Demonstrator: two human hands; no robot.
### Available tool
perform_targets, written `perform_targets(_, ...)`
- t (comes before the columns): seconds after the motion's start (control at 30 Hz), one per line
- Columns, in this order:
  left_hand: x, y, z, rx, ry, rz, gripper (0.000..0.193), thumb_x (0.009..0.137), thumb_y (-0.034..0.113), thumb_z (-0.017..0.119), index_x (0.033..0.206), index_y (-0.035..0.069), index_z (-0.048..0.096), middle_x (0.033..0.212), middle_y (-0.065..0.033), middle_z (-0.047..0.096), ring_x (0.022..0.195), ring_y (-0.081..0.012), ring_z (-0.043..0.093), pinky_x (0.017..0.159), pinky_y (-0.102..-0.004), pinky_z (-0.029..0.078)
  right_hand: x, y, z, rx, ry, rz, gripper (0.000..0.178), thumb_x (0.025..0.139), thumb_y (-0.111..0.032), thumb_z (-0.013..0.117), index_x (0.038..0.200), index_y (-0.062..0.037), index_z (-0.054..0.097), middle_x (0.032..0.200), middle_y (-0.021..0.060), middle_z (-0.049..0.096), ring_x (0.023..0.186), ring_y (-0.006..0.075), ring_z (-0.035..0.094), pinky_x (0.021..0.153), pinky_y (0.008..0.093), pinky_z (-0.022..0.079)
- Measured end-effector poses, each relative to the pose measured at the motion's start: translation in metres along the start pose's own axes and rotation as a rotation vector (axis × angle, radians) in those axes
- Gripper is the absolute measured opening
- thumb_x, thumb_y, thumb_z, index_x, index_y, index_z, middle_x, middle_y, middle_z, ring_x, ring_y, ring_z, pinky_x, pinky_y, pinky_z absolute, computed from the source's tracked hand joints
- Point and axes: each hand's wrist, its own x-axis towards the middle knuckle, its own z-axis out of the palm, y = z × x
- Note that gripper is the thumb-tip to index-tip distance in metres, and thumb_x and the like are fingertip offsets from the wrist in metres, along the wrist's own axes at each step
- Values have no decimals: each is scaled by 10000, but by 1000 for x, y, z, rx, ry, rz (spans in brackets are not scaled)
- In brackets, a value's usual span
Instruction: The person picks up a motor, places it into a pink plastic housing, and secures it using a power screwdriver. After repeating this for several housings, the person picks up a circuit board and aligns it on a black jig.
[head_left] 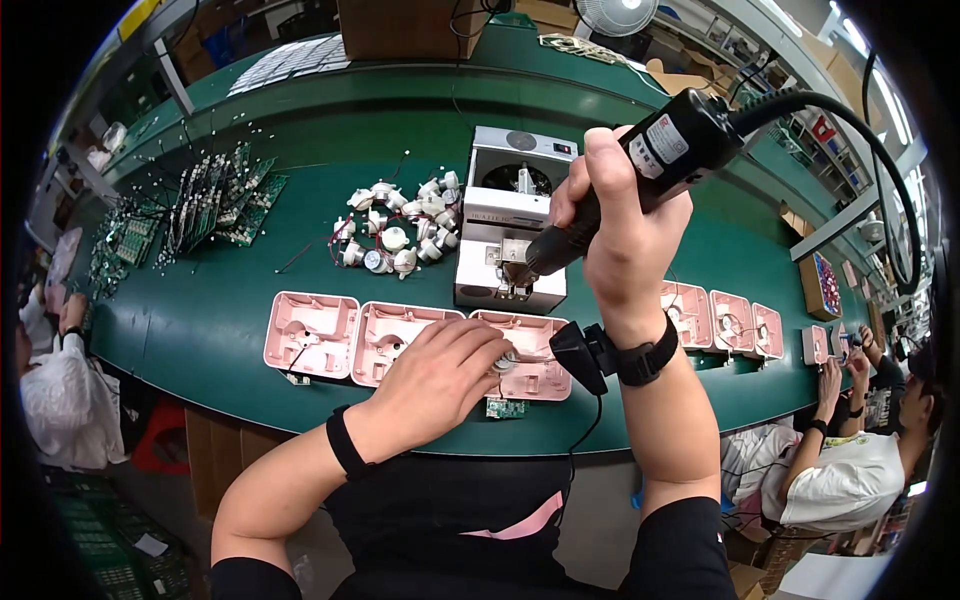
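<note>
My right hand is wrapped round a black electric screwdriver with a cable at its back end. The screwdriver's nose points down and left, at the outlet of a grey and white screw feeder. My left hand lies low over the pink plastic housings, its fingertips closed on a small white motor in the third pink housing. A green circuit board sticks out below that housing. Beside it are another pink housing, partly under my hand, and one farther left.
White motors with wires lie piled left of the feeder. Green circuit boards with wires are heaped at the far left. More pink housings stand to the right. Co-workers sit at both ends; one person's hands work at the right.
</note>
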Motion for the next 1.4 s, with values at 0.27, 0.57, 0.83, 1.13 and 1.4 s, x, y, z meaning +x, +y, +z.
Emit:
perform_targets(0.27, -17, 6, -5, 42, -67, -47, 472, 867, 285, 710, 1267, 65, 587, 1292, -146, 574, 1249, -326, 517, 1041, -442, 424, -3, -17, 3, -1, -27, 52, 187, 965, -172, 611, 1015, -26, 507, 672, 67, 543, 493, 174, 532, 486, 317, 463)
perform_targets(0.57, -23, 4, 1, 75, -164, -15, 562, 906, 448, 652, 1317, 72, 577, 1376, -163, 523, 1348, -334, 438, 1134, -474, 338, -75, -38, -21, 165, -125, 102, 283, 964, -193, 581, 1150, -75, 403, 702, 86, 525, 502, 173, 497, 547, 347, 494)
perform_targets(0.83, -25, 5, 4, 95, -149, -9, 563, 919, 466, 628, 1300, 52, 593, 1362, -181, 532, 1352, -333, 435, 1144, -480, 333, -91, -8, -18, 71, -62, 151, 301, 936, -154, 598, 1129, -62, 387, 695, 97, 533, 516, 182, 509, 562, 356, 503)
perform_targets(1.13, -24, 7, 4, 95, -129, -15, 591, 925, 489, 599, 1302, 35, 584, 1348, -186, 535, 1351, -341, 430, 1146, -474, 331, -87, 11, -10, -83, -133, 158, 290, 917, -107, 608, 1093, -48, 385, 692, 114, 542, 518, 178, 510, 533, 342, 497)
perform_targets(1.4, -32, 7, 8, 109, -72, 6, 615, 924, 513, 582, 1300, 26, 581, 1344, -196, 531, 1344, -351, 428, 1145, -484, 330, -52, -18, 3, 71, -64, 101, 237, 949, -98, 566, 1117, -38, 411, 689, 96, 538, 512, 177, 509, 514, 332, 485)
